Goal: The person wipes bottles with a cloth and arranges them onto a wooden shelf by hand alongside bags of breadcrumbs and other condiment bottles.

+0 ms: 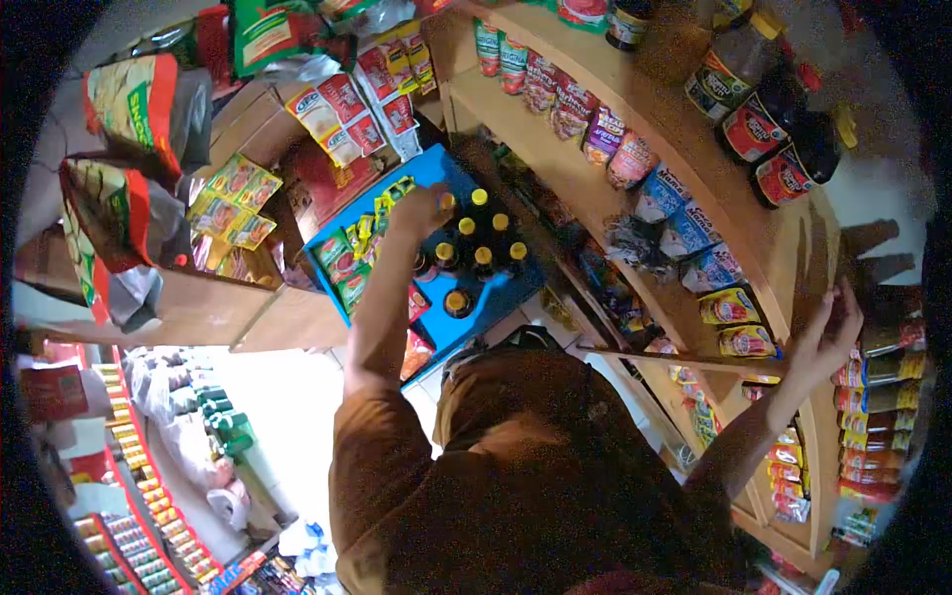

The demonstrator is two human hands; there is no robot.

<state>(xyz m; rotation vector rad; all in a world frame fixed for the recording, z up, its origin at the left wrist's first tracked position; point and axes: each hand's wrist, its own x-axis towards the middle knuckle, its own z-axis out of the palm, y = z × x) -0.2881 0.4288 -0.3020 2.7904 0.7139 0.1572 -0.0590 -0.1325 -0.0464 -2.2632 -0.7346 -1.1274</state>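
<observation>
Over the far part of the blue tabletop (518, 297), the left hand (424, 210) is resting at an orange-capped bottle (446, 202), its fingers curling beside the cap; I can't tell whether they're gripping it. Handling that bottle seems to be the step underway, and it's calling for a narrow, upright hold that is clearing the neighbouring dark bottles (483, 260), whose smooth, rounded bodies are standing under ribbed yellow caps. Left of them on the tabletop, glossy, crinkled packets (342, 266) are lying flat. Well right of the tabletop, the right hand (831, 332) is hanging open and empty, fingers spreading near the curved wooden shelf (645, 109).
</observation>
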